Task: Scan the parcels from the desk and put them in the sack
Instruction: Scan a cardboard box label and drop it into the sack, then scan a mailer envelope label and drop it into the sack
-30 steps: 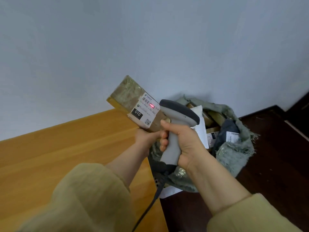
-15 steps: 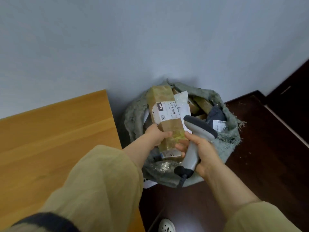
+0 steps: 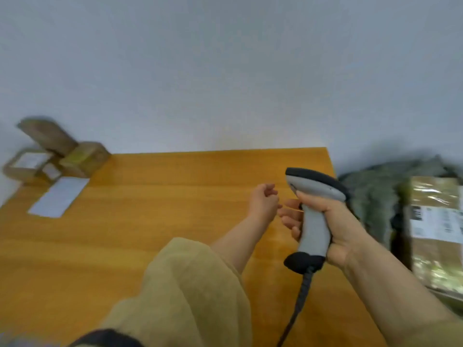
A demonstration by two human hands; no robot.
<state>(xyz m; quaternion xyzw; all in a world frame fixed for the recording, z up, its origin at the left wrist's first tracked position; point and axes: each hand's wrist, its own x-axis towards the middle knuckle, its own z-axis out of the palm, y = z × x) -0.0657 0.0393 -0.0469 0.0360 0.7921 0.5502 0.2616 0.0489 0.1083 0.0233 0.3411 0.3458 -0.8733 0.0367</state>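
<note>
My right hand [image 3: 333, 221] grips the grey barcode scanner [image 3: 313, 211] by its handle, above the right end of the wooden desk [image 3: 150, 221]. Just left of the scanner, my left hand [image 3: 263, 201] hovers over the desk with loosely curled fingers and holds nothing. A taped brown parcel [image 3: 436, 229] with a white label lies in the grey-green sack [image 3: 370, 196] off the desk's right edge. Several brown parcels [image 3: 57, 156] are piled at the desk's far left corner, blurred.
A flat white envelope [image 3: 59, 196] lies on the desk in front of the pile. The scanner's black cable [image 3: 298, 304] hangs down over the desk's front. A pale wall runs behind the desk and sack.
My left hand let go of the labelled parcel, which now lies in the sack, and swung back left over the desk. The view turned left toward the parcel pile.
</note>
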